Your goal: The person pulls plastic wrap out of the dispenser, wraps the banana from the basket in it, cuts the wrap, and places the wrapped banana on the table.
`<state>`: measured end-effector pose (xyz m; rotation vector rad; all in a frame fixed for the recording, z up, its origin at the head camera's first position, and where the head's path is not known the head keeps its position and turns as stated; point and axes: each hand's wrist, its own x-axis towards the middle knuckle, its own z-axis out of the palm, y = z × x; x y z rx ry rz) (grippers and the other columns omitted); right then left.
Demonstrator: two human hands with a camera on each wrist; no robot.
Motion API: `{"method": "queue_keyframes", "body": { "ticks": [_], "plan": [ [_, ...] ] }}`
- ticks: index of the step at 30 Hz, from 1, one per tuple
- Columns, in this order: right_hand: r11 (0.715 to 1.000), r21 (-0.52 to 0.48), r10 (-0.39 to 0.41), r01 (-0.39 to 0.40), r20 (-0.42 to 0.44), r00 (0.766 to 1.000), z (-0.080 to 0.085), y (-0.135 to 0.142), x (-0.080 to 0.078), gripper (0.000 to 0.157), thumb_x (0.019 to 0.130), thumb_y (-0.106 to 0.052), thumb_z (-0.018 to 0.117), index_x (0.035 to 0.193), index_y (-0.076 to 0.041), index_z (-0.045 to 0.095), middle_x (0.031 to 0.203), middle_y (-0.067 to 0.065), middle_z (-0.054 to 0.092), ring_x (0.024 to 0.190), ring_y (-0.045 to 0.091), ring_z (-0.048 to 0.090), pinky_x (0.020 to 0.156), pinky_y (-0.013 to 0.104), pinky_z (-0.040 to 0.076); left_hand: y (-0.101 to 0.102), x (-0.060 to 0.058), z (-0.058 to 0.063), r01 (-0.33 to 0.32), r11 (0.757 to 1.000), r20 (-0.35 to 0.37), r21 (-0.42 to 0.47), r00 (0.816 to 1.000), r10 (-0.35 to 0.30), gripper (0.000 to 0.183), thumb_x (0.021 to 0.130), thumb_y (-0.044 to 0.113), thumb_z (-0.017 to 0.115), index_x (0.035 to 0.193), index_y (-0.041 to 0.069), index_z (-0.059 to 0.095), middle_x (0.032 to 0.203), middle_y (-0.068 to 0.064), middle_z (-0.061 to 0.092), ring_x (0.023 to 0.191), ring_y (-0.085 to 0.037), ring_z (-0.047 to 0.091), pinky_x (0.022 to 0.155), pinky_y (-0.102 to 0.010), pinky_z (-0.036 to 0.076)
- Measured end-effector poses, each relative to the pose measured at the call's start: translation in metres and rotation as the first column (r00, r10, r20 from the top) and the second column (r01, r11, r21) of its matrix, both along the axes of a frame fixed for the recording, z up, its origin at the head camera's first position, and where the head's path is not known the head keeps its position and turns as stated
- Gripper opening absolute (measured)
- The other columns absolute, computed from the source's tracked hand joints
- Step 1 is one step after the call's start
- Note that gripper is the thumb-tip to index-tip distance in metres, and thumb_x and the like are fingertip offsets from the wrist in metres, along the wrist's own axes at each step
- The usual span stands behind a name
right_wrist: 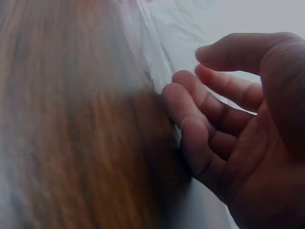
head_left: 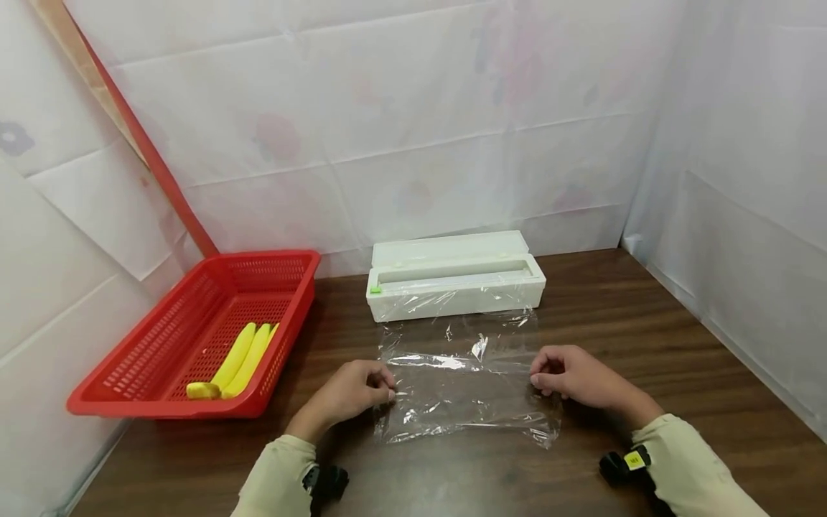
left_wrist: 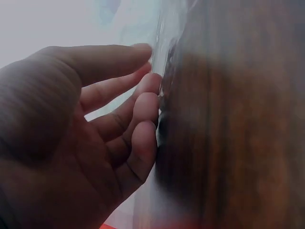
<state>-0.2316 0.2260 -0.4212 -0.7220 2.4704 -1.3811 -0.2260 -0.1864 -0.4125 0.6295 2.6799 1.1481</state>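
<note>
A sheet of clear plastic wrap (head_left: 465,395) stretches from a white dispenser box (head_left: 452,298) over the brown table (head_left: 446,481). At the sheet's left edge my left hand (head_left: 355,391) pinches the film between thumb and fingertips. Opposite it, my right hand (head_left: 575,377) pinches the right edge in the same way. In the left wrist view the lower fingers (left_wrist: 145,138) curl close by the tabletop. The right wrist view has the thumb (right_wrist: 228,52) close above the index fingertip, with the film (right_wrist: 155,62) just beyond. The box's lid (head_left: 452,248) is raised at the back.
At the left, a red plastic basket (head_left: 155,409) holds several yellow bananas (head_left: 242,362). A small green piece (head_left: 375,290) sits on the dispenser's left rim. White patterned sheeting (head_left: 413,143) covers the walls behind and at both sides.
</note>
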Motion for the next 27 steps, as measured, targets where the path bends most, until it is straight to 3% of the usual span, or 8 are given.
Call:
{"method": "queue_keyframes", "body": {
  "ticks": [6, 11, 21, 27],
  "plan": [
    [0.997, 0.054, 0.052, -0.054, 0.039, 0.998, 0.006, 0.0, 0.006, 0.011, 0.094, -0.018, 0.071, 0.089, -0.008, 0.068, 0.07, 0.003, 0.06, 0.057, 0.013, 0.055, 0.048, 0.028, 0.047, -0.004, 0.014, -0.002, 0.093, 0.994, -0.01, -0.057, 0.996, -0.093, 0.013, 0.082, 0.008, 0.079, 0.084, 0.016, 0.069, 0.071, 0.009, 0.061, 0.066, -0.007, 0.057, 0.06, -0.025, 0.046],
    [0.989, 0.095, 0.111, -0.117, 0.071, 0.991, 0.011, 0.003, 0.01, 0.011, 0.093, -0.021, 0.071, 0.087, -0.013, 0.07, 0.068, -0.001, 0.06, 0.055, 0.011, 0.054, 0.046, 0.028, 0.046, -0.003, 0.018, 0.001, 0.152, 0.983, -0.022, -0.1, 0.988, -0.155, 0.015, 0.081, 0.009, 0.081, 0.084, 0.018, 0.069, 0.07, 0.013, 0.059, 0.067, -0.003, 0.056, 0.062, -0.024, 0.047],
    [0.965, 0.161, 0.203, -0.209, 0.056, 0.978, 0.017, 0.013, 0.013, 0.011, 0.095, -0.024, 0.069, 0.089, -0.019, 0.077, 0.067, -0.001, 0.067, 0.057, 0.01, 0.06, 0.045, 0.029, 0.048, 0.005, 0.027, 0.008, 0.215, 0.962, -0.025, -0.169, 0.975, -0.222, 0.018, 0.08, 0.015, 0.083, 0.083, 0.021, 0.066, 0.068, 0.015, 0.057, 0.064, -0.001, 0.053, 0.061, -0.023, 0.046],
    [0.946, 0.136, 0.281, -0.293, 0.106, 0.954, 0.018, 0.014, 0.015, 0.013, 0.095, -0.019, 0.068, 0.094, -0.018, 0.08, 0.069, -0.001, 0.069, 0.057, 0.01, 0.063, 0.046, 0.027, 0.05, 0.007, 0.035, 0.011, 0.215, 0.952, -0.046, -0.216, 0.972, -0.23, 0.021, 0.078, 0.022, 0.085, 0.078, 0.024, 0.063, 0.065, 0.017, 0.053, 0.06, 0.002, 0.05, 0.058, -0.022, 0.043]
  ]
}}
